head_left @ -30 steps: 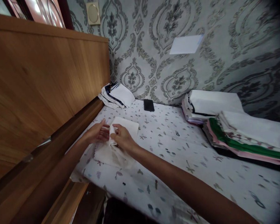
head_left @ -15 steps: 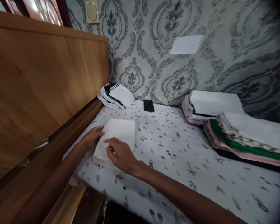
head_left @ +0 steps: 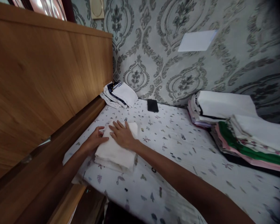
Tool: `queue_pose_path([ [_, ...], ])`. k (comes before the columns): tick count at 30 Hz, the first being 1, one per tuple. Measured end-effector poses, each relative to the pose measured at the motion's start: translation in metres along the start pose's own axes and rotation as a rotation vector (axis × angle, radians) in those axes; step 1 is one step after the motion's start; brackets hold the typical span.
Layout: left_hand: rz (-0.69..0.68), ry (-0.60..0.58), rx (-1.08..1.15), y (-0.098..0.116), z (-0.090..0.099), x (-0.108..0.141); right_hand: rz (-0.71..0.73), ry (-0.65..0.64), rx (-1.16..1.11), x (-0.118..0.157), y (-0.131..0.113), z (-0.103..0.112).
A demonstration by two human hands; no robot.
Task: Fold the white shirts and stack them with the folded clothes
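Note:
A folded white cloth (head_left: pixel 118 155) lies on the patterned bed sheet (head_left: pixel 170 137), near the wooden panel. My right hand (head_left: pixel 123 135) rests flat on top of it, fingers spread toward its far edge. At the cloth's left side is my left hand (head_left: pixel 95 140), its thumb reaching over the edge and its fingers apart. Whether the left fingertips press on the cloth I cannot tell. The lower layers of the cloth show at its near edge.
Folded white clothes with dark trim (head_left: pixel 121 95) lie in the far left corner. A black phone-like object (head_left: pixel 152 105) is near the wall. At right stand two stacks of folded cloth, a white-topped one (head_left: pixel 226 104) and a multicoloured one (head_left: pixel 252 143). A wooden panel (head_left: pixel 51 68) rises at left.
My right hand has gone from bent fingers above the cloth to lying flat on its far part. My left hand's thumb and fingers have spread apart. The view has shifted slightly.

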State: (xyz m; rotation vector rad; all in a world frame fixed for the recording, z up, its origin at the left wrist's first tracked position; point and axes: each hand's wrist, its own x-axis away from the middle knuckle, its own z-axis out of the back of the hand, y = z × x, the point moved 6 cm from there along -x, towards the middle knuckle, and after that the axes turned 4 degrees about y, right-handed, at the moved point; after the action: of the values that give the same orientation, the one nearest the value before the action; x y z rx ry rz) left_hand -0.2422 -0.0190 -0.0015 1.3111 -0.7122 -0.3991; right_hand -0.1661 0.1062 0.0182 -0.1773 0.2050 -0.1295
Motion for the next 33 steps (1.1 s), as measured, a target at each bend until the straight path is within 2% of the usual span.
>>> queue_pose_path([
  [2, -0.1, -0.008, -0.213, 0.001, 0.005, 0.014, -0.01, -0.011, -0.006, 0.0, 0.0, -0.006],
  [6, -0.252, -0.122, -0.793, 0.011, 0.01, 0.053, 0.001, -0.017, -0.005, 0.001, 0.0, -0.009],
  [7, -0.279, -0.124, -0.904, 0.018, 0.011, 0.061, 0.008, -0.015, -0.003, 0.001, -0.001, -0.009],
  [9, -0.384, -0.055, -1.02, 0.039, 0.008, 0.069, 0.024, -0.004, 0.001, 0.001, -0.002, -0.007],
  [11, -0.536, 0.012, -0.952, 0.063, -0.005, 0.064, 0.031, 0.003, 0.001, 0.0, -0.004, -0.006],
  [13, -0.633, 0.013, -0.74, 0.074, -0.026, 0.046, 0.028, 0.0, -0.007, 0.0, -0.004, -0.006],
  [15, -0.635, 0.024, -0.531, 0.068, -0.044, 0.019, 0.041, -0.013, -0.025, -0.001, -0.003, -0.004],
  [17, -0.597, 0.099, -0.469, 0.05, -0.055, -0.005, 0.064, -0.005, -0.05, 0.0, 0.004, 0.001],
  [19, -0.569, 0.165, -0.519, 0.031, -0.06, -0.018, 0.024, 0.057, -0.076, 0.0, 0.023, 0.012],
  [22, -0.556, 0.193, -0.657, 0.018, -0.062, -0.018, -0.202, 0.158, -0.166, 0.001, 0.075, 0.029],
  [24, -0.543, 0.18, -0.736, 0.018, -0.063, -0.014, -0.349, 0.1, -0.311, 0.002, 0.108, 0.03],
  [26, -0.519, 0.164, -0.791, 0.022, -0.066, -0.012, -0.41, -0.012, -0.485, 0.001, 0.129, 0.024],
  [29, -0.499, 0.166, -0.825, 0.026, -0.07, -0.012, -0.378, -0.119, -0.775, -0.001, 0.139, 0.017],
  [33, -0.517, 0.156, -0.869, 0.027, -0.074, -0.014, -0.265, -0.2, -1.072, -0.003, 0.134, 0.013],
])
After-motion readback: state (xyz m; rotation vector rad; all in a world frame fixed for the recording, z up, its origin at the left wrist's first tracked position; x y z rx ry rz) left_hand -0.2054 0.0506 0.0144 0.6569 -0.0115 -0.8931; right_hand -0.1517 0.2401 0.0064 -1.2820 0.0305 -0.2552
